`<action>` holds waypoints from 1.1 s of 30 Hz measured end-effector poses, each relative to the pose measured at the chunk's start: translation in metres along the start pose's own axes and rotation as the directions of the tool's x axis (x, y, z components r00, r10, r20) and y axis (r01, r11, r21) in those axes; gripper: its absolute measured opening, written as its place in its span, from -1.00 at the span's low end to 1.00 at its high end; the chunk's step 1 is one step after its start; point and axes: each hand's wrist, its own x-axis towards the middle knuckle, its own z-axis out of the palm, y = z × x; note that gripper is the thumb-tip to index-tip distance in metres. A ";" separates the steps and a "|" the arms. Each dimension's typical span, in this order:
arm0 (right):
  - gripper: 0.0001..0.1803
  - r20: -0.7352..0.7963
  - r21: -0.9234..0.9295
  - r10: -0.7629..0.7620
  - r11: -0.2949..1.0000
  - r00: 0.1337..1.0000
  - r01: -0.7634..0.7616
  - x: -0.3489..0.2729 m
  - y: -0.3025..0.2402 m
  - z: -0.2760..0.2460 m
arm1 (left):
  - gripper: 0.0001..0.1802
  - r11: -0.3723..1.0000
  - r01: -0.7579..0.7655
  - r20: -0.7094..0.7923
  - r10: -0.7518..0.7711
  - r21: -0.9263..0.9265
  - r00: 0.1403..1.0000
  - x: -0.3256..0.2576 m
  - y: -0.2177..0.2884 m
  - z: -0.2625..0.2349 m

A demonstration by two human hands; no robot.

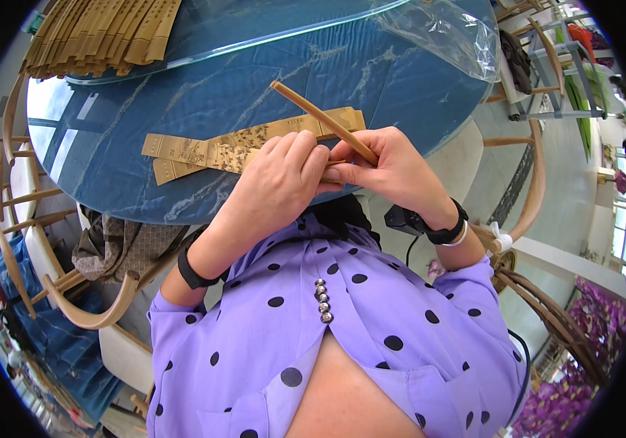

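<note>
My left hand (281,171) is closed round a gold paper chopstick sleeve (229,155) with dark print. The sleeve's far end points left over the table, and its other end is mostly hidden by my fingers. My right hand (393,166) pinches brown wooden chopsticks (313,111), which slant up and to the left; whether there is one or a pair is hard to tell. Its thumb presses near the sleeve's end, right beside my left fingers. Beneath the held sleeve, more flat gold sleeves (283,130) lie on the blue table.
The round blue marble-patterned table (218,87) carries a glass turntable (240,47). A large stack of gold sleeves (101,36) rests at the far left, and a clear plastic bag (451,40) at the far right. Wooden chairs (119,303) stand on both sides.
</note>
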 end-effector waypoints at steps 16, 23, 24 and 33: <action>-0.76 -0.067 -0.078 -0.037 0.996 0.997 0.031 -0.002 0.002 -0.001 | -0.54 0.997 -0.062 -0.054 0.064 0.038 0.996 0.001 -0.004 -0.006; -0.61 -0.163 -0.386 -0.363 0.879 0.917 0.279 -0.020 -0.008 -0.028 | -0.53 0.999 0.036 -0.119 -0.032 0.035 0.992 -0.001 -0.015 -0.022; -0.60 -0.156 -0.503 -0.452 0.802 0.878 0.323 -0.021 -0.005 -0.032 | -0.53 0.998 0.044 -0.126 -0.039 0.036 0.991 -0.001 -0.017 -0.024; -0.56 0.091 -0.969 -0.728 0.092 0.680 0.229 -0.032 -0.008 -0.040 | -0.54 0.997 0.078 -0.124 -0.076 0.018 0.989 -0.004 -0.019 -0.028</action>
